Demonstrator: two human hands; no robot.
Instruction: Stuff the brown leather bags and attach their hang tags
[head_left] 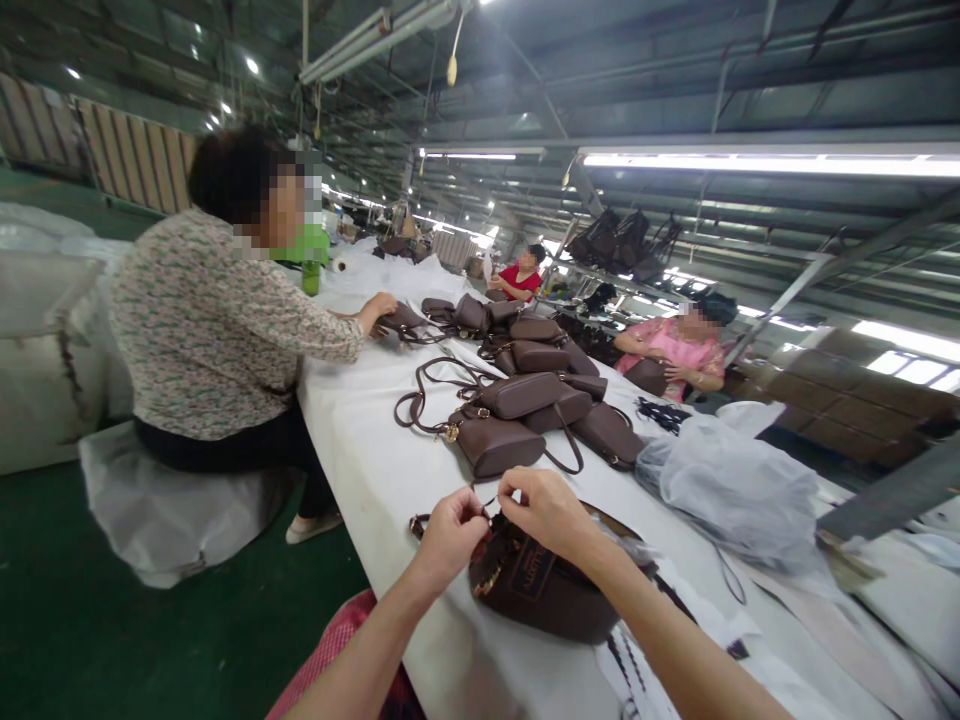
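Note:
A brown handbag (555,605) with a dark printed tag (532,568) and gold-coloured hardware lies on the white-covered table (352,440) in front of me. Over its left end, my left hand (454,530) pinches a thin dark cord. Just to the right, my right hand (544,505) has its fingertips closed on the same cord, above the bag's top edge. A short stretch of cord shows between the two hands. The bag's top opening is partly covered by my right forearm, and clear plastic shows there.
Several brown bags (517,395) with straps are piled beyond my hands. Crumpled clear plastic (735,480) lies at the right. A person in a floral shirt (217,320) sits at the left, touching a bag; two more people sit across the table.

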